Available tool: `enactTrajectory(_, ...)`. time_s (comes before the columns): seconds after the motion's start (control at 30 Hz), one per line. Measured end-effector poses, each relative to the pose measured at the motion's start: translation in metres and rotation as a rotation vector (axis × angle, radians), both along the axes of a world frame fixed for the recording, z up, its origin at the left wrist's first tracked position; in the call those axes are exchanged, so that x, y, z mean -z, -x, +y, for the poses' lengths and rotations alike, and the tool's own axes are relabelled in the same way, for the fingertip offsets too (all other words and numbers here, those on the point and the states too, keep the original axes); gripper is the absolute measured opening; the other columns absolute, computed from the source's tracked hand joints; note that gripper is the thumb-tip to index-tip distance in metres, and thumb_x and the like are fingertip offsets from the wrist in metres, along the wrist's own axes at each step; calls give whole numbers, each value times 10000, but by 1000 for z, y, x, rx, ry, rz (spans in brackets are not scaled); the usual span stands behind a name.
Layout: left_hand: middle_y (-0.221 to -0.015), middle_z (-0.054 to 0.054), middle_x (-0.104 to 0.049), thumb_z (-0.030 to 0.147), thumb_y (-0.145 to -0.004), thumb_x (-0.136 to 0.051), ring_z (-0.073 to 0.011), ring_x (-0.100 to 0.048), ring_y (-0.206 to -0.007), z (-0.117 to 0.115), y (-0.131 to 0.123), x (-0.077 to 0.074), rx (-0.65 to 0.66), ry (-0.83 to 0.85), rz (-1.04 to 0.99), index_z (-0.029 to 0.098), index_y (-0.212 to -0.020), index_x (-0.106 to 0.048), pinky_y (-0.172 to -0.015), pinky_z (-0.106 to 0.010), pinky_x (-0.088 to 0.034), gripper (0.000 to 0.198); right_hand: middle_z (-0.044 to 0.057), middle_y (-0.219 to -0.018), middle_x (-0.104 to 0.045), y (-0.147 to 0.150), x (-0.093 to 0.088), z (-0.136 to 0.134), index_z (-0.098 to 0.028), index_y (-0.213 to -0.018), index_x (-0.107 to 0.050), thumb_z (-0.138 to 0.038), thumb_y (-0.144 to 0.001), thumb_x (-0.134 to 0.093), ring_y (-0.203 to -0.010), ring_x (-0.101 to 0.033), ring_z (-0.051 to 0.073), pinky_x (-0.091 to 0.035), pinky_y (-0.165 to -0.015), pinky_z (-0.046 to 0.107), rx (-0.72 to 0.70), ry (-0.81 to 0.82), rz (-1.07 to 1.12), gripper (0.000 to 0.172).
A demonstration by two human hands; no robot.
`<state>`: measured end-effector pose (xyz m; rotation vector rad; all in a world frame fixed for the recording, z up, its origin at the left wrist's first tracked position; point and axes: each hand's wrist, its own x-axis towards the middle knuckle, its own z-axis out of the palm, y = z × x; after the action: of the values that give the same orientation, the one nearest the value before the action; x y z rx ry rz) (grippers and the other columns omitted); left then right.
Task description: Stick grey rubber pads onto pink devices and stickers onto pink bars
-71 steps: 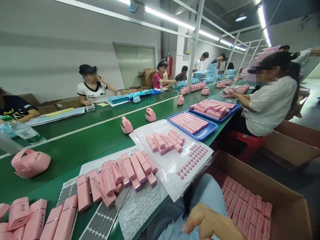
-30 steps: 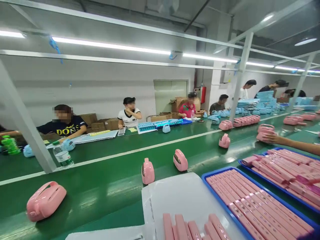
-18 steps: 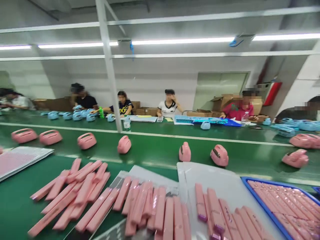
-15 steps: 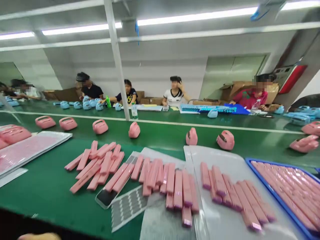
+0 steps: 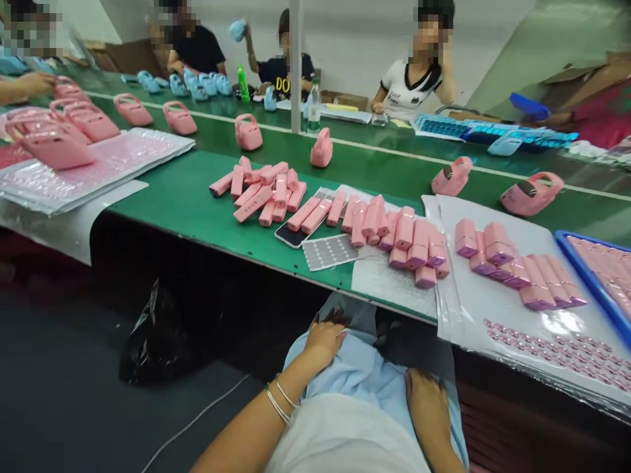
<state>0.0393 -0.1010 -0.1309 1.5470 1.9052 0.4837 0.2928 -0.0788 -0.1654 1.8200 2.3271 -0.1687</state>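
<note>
My left hand (image 5: 323,341) lies flat on my light-blue lap below the table edge, fingers stretched out, bracelets on the wrist. My right hand (image 5: 428,404) rests palm down on my other thigh, fingers flat, holding nothing. Above them on the green table (image 5: 187,197) lie heaps of pink rectangular parts (image 5: 266,190) and pink capped pieces (image 5: 409,240). More pink pieces (image 5: 517,266) sit on a white sheet (image 5: 493,309) at the right. A grey sticker sheet (image 5: 329,251) lies by the table edge.
Pink handled casings (image 5: 321,150) stand along the green belt. A blue tray (image 5: 599,276) is at the far right. Plastic sheets (image 5: 98,171) with pink casings lie at the left. A black bag (image 5: 155,338) sits on the floor. Several people sit across the belt with blue casings (image 5: 197,85).
The view swung left and then tipped down. Both my hands, out of sight before, now show resting on my lap under the table.
</note>
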Motion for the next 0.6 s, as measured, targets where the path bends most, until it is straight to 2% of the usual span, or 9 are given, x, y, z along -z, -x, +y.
enactTrajectory(0.1,-1101,-59,-672,235,-954,-456,-195,-587,-1088,-24,8,-6,-19,-29,-23,168,-1068,-639,-1025,-460,-381,226,31,-936,-684,-2,-11,-5,-148,-1043,-625,-284,-972,-518,-883,-663,186,-523,-838,404,10,59,-61,187)
enactTrajectory(0.23,-855,-58,-689,383,-969,-398,-193,-642,-853,-71,14,-19,-89,78,10,148,-903,-656,-831,-409,-486,355,6,-729,-681,2,-23,-31,-159,-1000,-621,-255,-992,-425,-658,-664,165,-511,-638,309,-20,201,-72,218)
enactTrajectory(0.33,-750,-44,-668,383,-974,-364,-186,-632,-758,-98,18,-21,-159,175,33,152,-813,-652,-764,-394,-486,403,57,-719,-714,10,-29,-47,-191,-945,-621,-214,-957,-371,-674,-687,229,-457,-578,304,-37,275,-44,251)
enactTrajectory(0.47,-689,-32,-626,359,-946,-413,-185,-602,-716,-107,29,-19,-215,249,29,155,-727,-627,-729,-378,-462,367,88,-694,-715,21,-30,-48,-225,-910,-596,-268,-934,-330,-671,-690,293,-429,-557,322,14,298,6,270)
enactTrajectory(0.53,-651,-15,-591,356,-924,-447,-177,-573,-674,-103,37,-20,-197,249,-5,162,-699,-607,-702,-358,-443,337,113,-827,-721,23,-29,-47,-207,-1005,-571,-268,-925,-328,-749,-695,295,-455,-602,334,54,274,51,263)
enactTrajectory(0.6,-603,9,-547,351,-907,-462,-163,-533,-611,-97,45,-24,-172,228,-64,174,-703,-593,-642,-319,-412,299,167,-1091,-664,22,-28,-49,-160,-1133,-522,-272,-923,-322,-910,-681,288,-486,-691,343,100,231,110,311)
